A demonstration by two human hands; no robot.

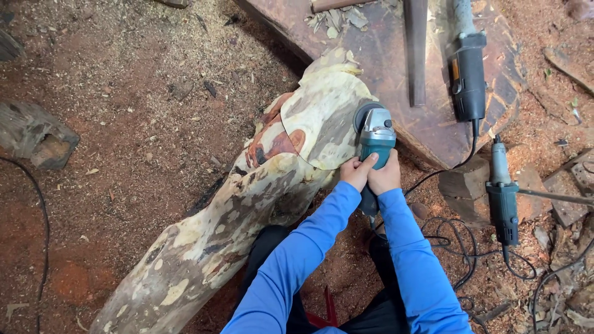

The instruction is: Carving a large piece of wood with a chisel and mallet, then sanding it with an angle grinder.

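Both arms in blue sleeves reach forward and come close together. The left hand [357, 172] and the right hand [386, 175] sit side by side, touching, and both are wrapped tight around the handle of one teal grinder [375, 137]. The left thumb points up along the grinder's body. The grinder's round head sits just past the hands and presses against the flat, pale cut part of one big log [247, 204]. The log lies on the ground and stretches from the hands down to the left, with patchy cream, grey and red bark. Two more power tools lie to the right of the hands: a black one [467, 77] up on a big reddish wood slab [396, 68], and a thin green one [503, 201] lower down, well apart from the hands. Black cords [455, 238] curl on the ground near the right arm. One small wood chunk [37, 136] sits far off to the left. Sawdust covers the ground [136, 93].
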